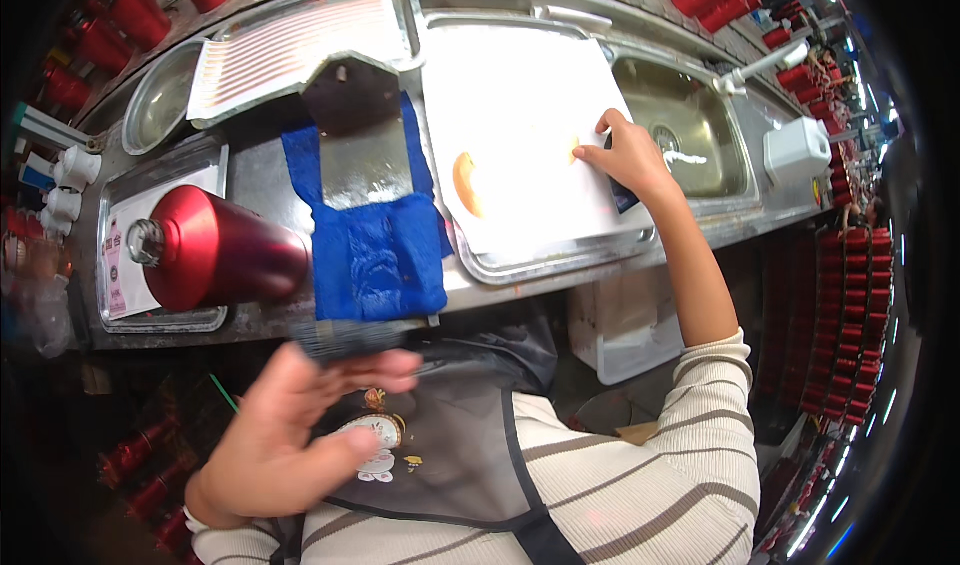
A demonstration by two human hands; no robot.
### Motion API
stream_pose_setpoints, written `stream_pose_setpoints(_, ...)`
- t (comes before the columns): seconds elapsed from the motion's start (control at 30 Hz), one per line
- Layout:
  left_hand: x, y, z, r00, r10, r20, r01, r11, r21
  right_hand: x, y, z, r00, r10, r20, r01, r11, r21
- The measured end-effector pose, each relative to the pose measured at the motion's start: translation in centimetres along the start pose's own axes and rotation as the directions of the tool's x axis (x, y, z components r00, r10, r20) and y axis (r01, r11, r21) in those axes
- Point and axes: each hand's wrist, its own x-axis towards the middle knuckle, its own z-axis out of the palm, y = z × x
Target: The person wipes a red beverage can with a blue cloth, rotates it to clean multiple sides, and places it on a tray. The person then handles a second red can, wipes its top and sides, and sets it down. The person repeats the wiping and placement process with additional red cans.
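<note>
right hand (pixel 632 155) reaches over white board (pixel 505 90), thumb and forefinger apart

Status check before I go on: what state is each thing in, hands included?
Left hand: blurred, grip unclear
Right hand: over the white surface, grip unclear
White surface: washed out by glare
Orange-brown piece: lying on the white surface
Blue cloth: rumpled
Red bottle: neck toward picture left
White jug: standing beside the sink
</note>
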Motion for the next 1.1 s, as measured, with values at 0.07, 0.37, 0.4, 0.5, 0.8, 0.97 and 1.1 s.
stream_pose_setpoints(0.07, -1.3, -0.7, -3.3, 0.987, 0.144, -0.07, -0.153, 0.979, -0.134, 3.6, 1.3, 0.3, 0.998, -0.006, -0.056, 0.007, 1.0, 0.006)
stream_pose_setpoints(0.37, -5.0, -2.2, -12.6, 0.756, 0.473, -0.452, -0.496, 0.865, 0.077, 15.6, -1.4, 1.9, 0.934, -0.326, -0.146, 0.336, 0.941, 0.047)
stream_pose_setpoints(0.4, -4.6, -2.8, -12.7, 0.69, 0.541, -0.481, -0.516, 0.833, 0.198, 16.0, -2.9, 1.8, 0.9, -0.415, -0.131, 0.422, 0.906, 0.028)
stream_pose_setpoints(0.5, -0.9, -4.0, -13.4, 0.602, 0.692, -0.397, -0.53, 0.719, 0.449, 16.9, -4.3, 1.2, 0.898, -0.441, 0.006, 0.44, 0.894, -0.082)
stream_pose_setpoints(0.8, 3.6, -5.5, -13.5, 0.682, 0.712, -0.168, -0.411, 0.564, 0.716, 22.2, -2.5, 1.0, 0.843, -0.536, -0.039, 0.537, 0.842, 0.054)
stream_pose_setpoints(0.97, 4.6, -5.9, -14.1, 0.74, 0.639, -0.209, -0.471, 0.714, 0.517, 14.3, -2.6, 0.6, 0.845, -0.411, -0.342, 0.458, 0.886, 0.067)
stream_pose_setpoints(1.1, 4.6, -4.7, -14.7, 0.802, 0.588, -0.104, -0.484, 0.742, 0.463, 4.7, -7.2, 0.8, 0.947, -0.311, -0.079, 0.279, 0.677, 0.681)
